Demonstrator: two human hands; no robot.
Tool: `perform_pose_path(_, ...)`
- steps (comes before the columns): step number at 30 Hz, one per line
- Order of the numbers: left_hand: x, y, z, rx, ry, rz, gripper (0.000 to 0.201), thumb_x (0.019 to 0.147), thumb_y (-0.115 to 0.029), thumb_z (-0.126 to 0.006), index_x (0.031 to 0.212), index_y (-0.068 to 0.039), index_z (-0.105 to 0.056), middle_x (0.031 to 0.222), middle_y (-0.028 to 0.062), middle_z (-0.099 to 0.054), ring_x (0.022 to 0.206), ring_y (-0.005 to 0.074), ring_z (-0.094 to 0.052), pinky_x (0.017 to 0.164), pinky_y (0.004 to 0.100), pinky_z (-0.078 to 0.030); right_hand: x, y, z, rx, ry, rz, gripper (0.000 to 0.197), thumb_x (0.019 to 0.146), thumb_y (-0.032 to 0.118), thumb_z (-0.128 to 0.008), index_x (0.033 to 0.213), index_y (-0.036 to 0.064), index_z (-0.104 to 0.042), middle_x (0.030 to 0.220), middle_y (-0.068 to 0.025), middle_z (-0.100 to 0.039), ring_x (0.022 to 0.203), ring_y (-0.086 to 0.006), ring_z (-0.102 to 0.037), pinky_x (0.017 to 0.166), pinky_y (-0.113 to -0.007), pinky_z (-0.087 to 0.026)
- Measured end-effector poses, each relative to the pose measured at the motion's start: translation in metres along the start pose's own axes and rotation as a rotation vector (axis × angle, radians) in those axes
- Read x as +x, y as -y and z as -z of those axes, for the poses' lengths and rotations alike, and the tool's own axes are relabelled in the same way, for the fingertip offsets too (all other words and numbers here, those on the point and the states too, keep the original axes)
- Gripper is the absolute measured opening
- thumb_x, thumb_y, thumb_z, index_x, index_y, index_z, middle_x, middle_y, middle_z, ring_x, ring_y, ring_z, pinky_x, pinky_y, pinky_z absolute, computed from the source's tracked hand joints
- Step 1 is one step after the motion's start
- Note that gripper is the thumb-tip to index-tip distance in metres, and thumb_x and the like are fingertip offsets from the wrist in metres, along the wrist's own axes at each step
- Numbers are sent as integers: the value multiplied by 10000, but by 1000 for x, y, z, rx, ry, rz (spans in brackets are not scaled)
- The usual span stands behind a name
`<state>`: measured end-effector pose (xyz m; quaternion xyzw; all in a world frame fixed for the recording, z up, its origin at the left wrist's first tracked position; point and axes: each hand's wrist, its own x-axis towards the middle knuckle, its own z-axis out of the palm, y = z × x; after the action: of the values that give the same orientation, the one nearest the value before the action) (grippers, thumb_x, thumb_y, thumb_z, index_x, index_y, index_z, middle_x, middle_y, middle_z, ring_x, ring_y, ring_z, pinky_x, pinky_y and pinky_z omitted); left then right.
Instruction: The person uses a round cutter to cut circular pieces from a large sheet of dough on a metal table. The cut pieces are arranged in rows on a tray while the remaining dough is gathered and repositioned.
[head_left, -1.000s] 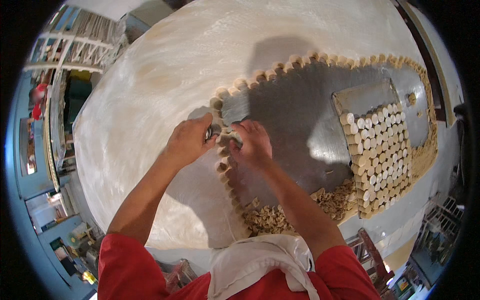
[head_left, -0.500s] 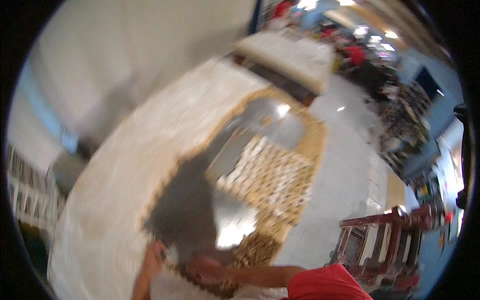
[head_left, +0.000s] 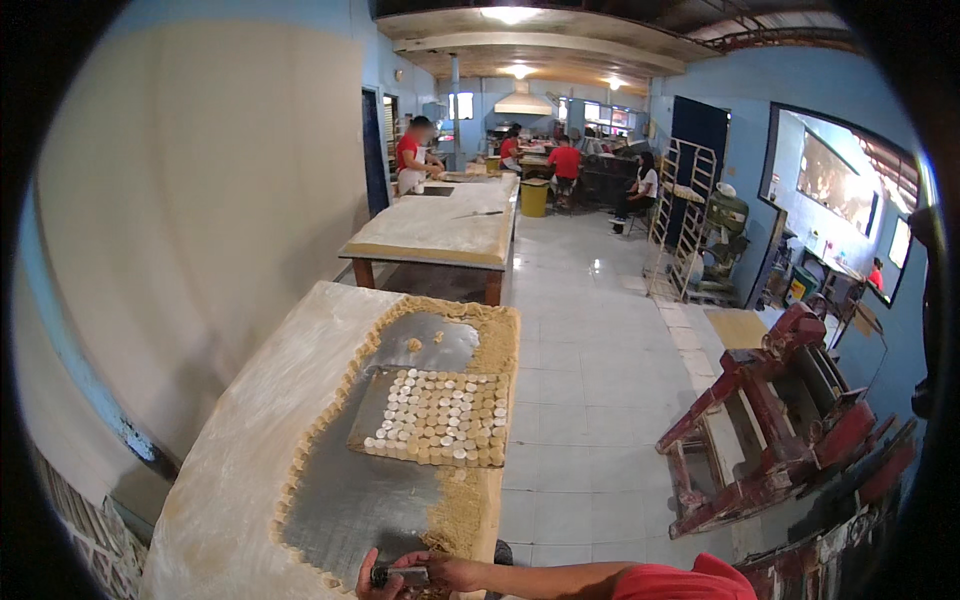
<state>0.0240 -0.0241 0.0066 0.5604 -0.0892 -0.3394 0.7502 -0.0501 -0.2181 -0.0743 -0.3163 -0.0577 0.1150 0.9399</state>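
Observation:
At the lower edge, my left hand (head_left: 367, 580) and my right hand (head_left: 455, 573) come together around a short, dark metal tube (head_left: 402, 577), probably a round cutter. The fingers of both hands are curled on it. Just ahead lies a bare grey metal surface (head_left: 350, 500). To its left spreads a floured, pale dough sheet (head_left: 240, 440) whose inner edge is scalloped. Farther up, a flat tray (head_left: 374, 400) bears rows of small round dough pieces (head_left: 440, 410), some with white tops. Crumbly tan dough scraps (head_left: 458, 515) lie along the right side.
A second floured table (head_left: 440, 225) stands beyond, with a person in red (head_left: 408, 155) at it. More people sit farther back. Right of the tiled aisle (head_left: 570, 400) are a red-framed machine (head_left: 740, 430) and a tall rack (head_left: 680, 220). A wall (head_left: 200, 200) runs along the left.
The view has levelled and lifted, and its blur has gone. My hands, apart before, have come together on the metal tube.

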Motion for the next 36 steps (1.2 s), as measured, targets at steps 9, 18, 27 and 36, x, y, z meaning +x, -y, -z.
perform_pose_path(9,-25,-1,-68,601,-129,-381,561,1020,-178,-777,1494,-3,-533,1241,161,-678,1081,242,-703,825,369,-601,-22,-7,20,513,18,-141,590,1103,491,-601,1550,111,-535,1312,-171,-700,1273,-317,-655,1036,-415,-587)
perform_pose_path(18,-1,7,51,428,-498,-224,737,1026,-185,-742,1636,-8,-368,1350,224,-632,1147,300,-649,985,420,-548,6,40,87,478,-35,-100,507,1073,305,-707,1467,29,-547,1265,-144,-676,1226,-266,-684,1018,-352,-591)
perform_pose_path(27,76,79,-67,918,-551,-108,569,905,-86,-765,1418,-27,-526,1044,77,-610,976,226,-628,840,379,-564,91,237,176,-497,21,-102,649,976,194,-822,1508,38,-486,1246,-91,-681,1097,-233,-708,962,-386,-596)
perform_pose_path(36,81,-40,-132,493,-986,83,529,940,67,-644,1430,-58,-489,1034,44,-611,854,149,-608,775,308,-542,286,372,258,-1078,-124,-55,716,856,126,-913,1491,77,-586,1144,-104,-725,975,-192,-742,814,-330,-639)
